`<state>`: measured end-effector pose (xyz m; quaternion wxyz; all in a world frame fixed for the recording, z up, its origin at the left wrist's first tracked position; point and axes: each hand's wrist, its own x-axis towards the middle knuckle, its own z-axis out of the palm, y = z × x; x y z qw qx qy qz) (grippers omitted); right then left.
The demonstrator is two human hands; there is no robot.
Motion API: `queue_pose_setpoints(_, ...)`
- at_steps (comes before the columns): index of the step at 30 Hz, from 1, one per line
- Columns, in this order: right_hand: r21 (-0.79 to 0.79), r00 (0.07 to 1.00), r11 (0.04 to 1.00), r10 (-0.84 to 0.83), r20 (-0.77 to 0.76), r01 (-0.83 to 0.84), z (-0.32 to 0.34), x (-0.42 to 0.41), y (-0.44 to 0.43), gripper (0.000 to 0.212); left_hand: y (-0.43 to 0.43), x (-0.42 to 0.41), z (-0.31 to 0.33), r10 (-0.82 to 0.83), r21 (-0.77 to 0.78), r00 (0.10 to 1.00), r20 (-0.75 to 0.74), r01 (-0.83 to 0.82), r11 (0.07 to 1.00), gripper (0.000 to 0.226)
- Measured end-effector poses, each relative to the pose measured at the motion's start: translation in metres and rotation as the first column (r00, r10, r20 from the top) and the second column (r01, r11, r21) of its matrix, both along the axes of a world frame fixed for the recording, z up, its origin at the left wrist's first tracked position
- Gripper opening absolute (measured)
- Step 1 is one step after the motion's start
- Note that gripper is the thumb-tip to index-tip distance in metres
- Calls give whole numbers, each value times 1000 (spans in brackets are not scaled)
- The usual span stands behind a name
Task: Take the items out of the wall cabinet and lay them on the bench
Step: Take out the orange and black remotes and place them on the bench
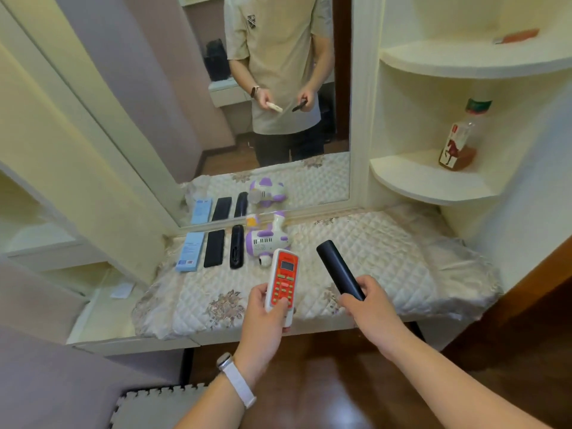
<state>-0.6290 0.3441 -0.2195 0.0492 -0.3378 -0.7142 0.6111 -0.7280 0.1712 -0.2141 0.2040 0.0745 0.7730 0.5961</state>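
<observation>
My left hand grips a white remote with an orange face, held above the front of the quilted bench. My right hand grips the near end of a long black remote, which points away over the bench. At the back left of the bench lie a pale blue box, a flat black remote, a second black remote and a white and purple toy, side by side.
A tall mirror stands behind the bench and reflects a person and the items. Corner shelves at the right hold a bottle and an orange item. A cabinet door stands at the left. A foam mat lies on the floor.
</observation>
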Motion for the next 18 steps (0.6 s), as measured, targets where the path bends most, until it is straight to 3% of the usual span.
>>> queue_pose_setpoints(18, -100, 967, 984, -123, 223, 148, -63, -110, 111, 23, 118, -136, -105, -37, -163, 990, 135, 59, 985, 20)
